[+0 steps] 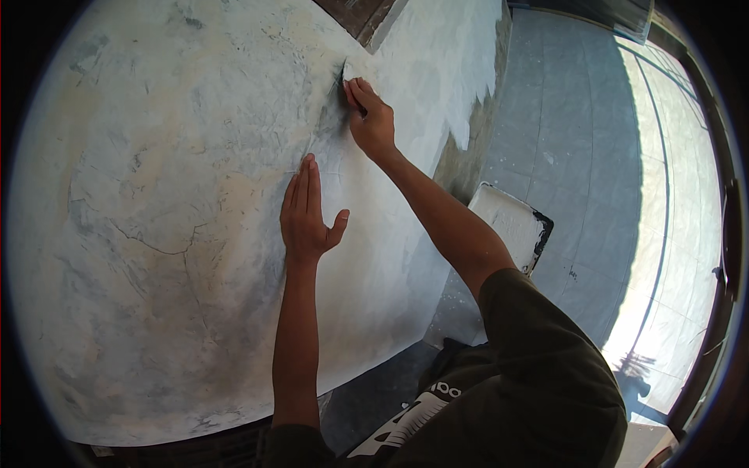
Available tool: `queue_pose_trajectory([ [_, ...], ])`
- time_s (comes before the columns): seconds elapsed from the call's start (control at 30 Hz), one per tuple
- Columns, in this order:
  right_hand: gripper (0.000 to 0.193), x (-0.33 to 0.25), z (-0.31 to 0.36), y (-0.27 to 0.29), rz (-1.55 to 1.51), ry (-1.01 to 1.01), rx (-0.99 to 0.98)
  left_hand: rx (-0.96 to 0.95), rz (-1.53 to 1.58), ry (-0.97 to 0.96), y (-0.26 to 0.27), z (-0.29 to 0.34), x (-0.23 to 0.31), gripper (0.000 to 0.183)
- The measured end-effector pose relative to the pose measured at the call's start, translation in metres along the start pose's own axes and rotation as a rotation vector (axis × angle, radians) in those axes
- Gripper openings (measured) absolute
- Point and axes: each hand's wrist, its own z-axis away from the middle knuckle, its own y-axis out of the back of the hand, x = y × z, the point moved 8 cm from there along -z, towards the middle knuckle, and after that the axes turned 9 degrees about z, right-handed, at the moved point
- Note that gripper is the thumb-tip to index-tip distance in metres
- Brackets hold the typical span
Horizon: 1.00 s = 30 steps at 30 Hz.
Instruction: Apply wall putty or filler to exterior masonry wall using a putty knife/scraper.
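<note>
My left hand point(306, 214) lies flat against a patchy white-grey wall point(156, 117), its fingers stretched out together and the thumb apart. Higher up and to the right, my right hand point(370, 115) is closed around a scraper point(346, 72). Only a thin pale blade edge of it shows past my fingers, touching the wall just below a dark brown frame corner; the handle is mostly hidden in my fist. Around both hands the surface carries grey smears, scuffs and, at the left, a branching crack.
On the grey tiled floor point(581, 156) to the right stands a paint tray point(503, 210) with white paint and a dark-stained edge. The dark brown frame point(357, 15) juts in at the top. Bare grey wall point(468, 156) borders ragged white paint near the floor. Sunlight crosses the far right.
</note>
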Motion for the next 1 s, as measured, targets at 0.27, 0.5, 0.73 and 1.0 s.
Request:
queue_pose_trajectory([
  [0.27, 0.053, -0.027, 0.135, 0.009, 0.091, 0.198, -0.226, 0.029, 0.015, -0.022, -0.002, -0.002, 0.000, 0.081],
  [0.5, 0.052, 0.054, 0.111, 0.066, -0.137, -0.471, -0.137, 0.033, 0.021, -0.007, 0.004, -0.001, -0.003, 0.081],
  [0.73, 0.056, -0.006, 0.005, -0.008, 0.176, 0.120, 0.063, 0.024, 0.036, -0.027, -0.005, -0.003, 0.000, 0.080],
  [1.0, 0.064, -0.038, 0.080, -0.025, 0.107, 0.091, -0.095, 0.044, 0.030, -0.045, 0.000, -0.007, 0.005, 0.080],
])
